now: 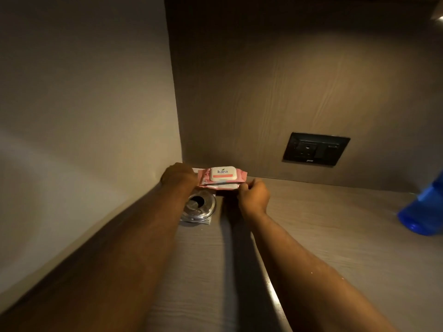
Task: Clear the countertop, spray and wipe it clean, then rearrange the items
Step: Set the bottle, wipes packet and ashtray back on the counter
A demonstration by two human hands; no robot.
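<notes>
Both forearms reach over the countertop (335,236); left hand (178,176) and right hand (254,196) grip opposite ends of a pink wipes pack (221,177) in the far corner, w/ a steel ashtray (200,208) just beside it and a blue bottle (425,209) well apart at right.

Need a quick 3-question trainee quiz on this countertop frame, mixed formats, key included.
1. True or false: both hands hold the pink wipes pack.
2. The steel ashtray sits: A) under the left forearm, in front of the pack; B) beside the blue bottle; C) below the wall socket.
3. Fill in: the pack is at the counter's back ____ corner.

Key: 1 true; 2 A; 3 left. Left hand takes one end, right hand the other.
</notes>
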